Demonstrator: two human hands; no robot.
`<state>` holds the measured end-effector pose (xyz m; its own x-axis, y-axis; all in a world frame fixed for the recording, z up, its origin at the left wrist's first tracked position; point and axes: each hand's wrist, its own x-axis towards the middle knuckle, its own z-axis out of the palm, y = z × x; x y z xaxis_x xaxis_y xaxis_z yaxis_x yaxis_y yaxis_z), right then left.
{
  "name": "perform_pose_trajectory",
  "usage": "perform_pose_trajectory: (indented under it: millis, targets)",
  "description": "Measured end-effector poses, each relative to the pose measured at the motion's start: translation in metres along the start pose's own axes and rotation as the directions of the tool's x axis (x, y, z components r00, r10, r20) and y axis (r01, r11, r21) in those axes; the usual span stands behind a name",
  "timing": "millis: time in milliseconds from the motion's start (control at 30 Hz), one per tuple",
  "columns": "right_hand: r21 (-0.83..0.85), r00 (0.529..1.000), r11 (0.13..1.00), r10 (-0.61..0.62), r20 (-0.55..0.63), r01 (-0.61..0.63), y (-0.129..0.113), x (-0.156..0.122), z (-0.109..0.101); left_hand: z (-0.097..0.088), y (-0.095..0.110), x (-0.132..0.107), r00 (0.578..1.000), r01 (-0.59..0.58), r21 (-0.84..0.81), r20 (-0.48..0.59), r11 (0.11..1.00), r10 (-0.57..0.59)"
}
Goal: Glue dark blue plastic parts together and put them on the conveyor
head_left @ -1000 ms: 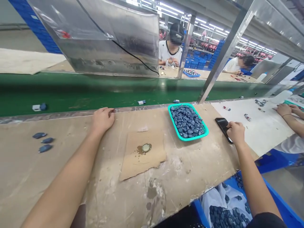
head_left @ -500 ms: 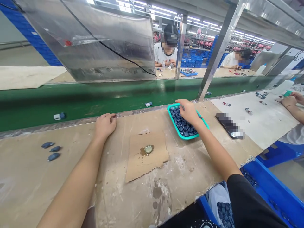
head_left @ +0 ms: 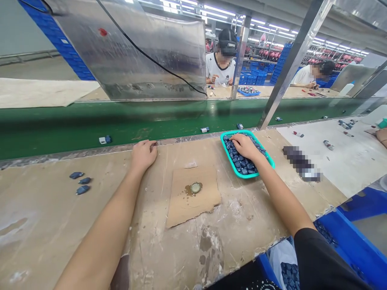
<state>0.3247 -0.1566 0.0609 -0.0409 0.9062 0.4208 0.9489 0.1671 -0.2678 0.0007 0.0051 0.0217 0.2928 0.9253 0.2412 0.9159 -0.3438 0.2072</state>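
My right hand [head_left: 246, 147] lies in a teal plastic tray [head_left: 234, 163], its fingers down on a heap of small dark blue parts [head_left: 242, 163]. I cannot tell whether it grips any of them. My left hand [head_left: 144, 156] rests on the far edge of the worn bench top [head_left: 54, 225], beside the conveyor, its fingers slightly curled and holding nothing. Left of that hand, several dark blue parts [head_left: 80, 181] lie loose on the bench. A cardboard scrap [head_left: 193, 205] with a metal bottle cap [head_left: 196, 188] lies between my arms.
A green conveyor belt [head_left: 121, 117] with small parts runs behind the bench. To the right lie a blurred phone [head_left: 300, 163] and a white mat [head_left: 332, 157]. A co-worker's hand [head_left: 381, 136] shows at the right edge. Below right stands a blue crate [head_left: 347, 237] with parts.
My right hand has moved left from the phone into the tray and pressed down on the parts. The phone stays on the bench. My left hand stays on the bench edge.
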Motion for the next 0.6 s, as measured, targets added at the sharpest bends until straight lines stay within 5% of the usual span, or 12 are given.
perform_pose_trajectory:
  millis: [600]
  targets:
    - [0.016, 1.000, 1.000, 0.014, -0.011, -0.014, 0.0013, -0.0015, 0.0007, 0.0048, -0.0045, 0.0014, 1.000, -0.003, -0.008, -0.007, 1.000, 0.003]
